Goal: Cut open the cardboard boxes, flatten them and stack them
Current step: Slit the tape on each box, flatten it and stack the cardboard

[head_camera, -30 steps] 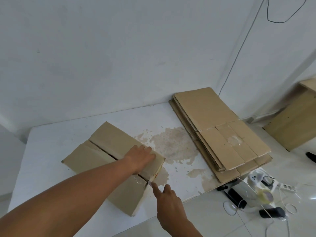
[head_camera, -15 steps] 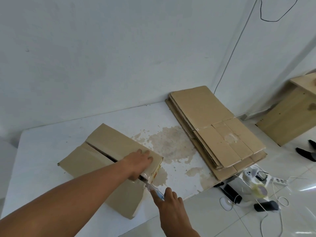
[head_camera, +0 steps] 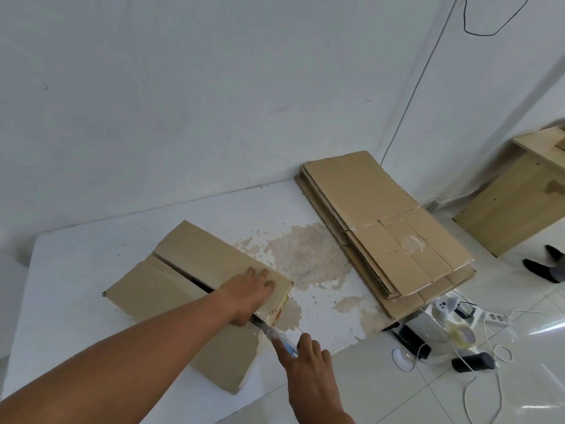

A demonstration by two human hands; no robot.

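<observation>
The right hand (head_camera: 308, 365) had drawn the knife (head_camera: 275, 332) slightly back from the seam since the earlier frame, fingers clenched round its blue handle. The left hand (head_camera: 249, 293) pressed flat, fingers straight, on the cardboard box (head_camera: 189, 255) lying mid-table (head_camera: 76, 255), well apart from the flattened stack (head_camera: 367, 203).

The knife (head_camera: 272, 332) blade's tip hides under the left hand (head_camera: 249, 293). At three o'clock the wooden cabinet (head_camera: 513, 209) runs off the edge; at eight o'clock the left forearm (head_camera: 137, 362) does too.
</observation>
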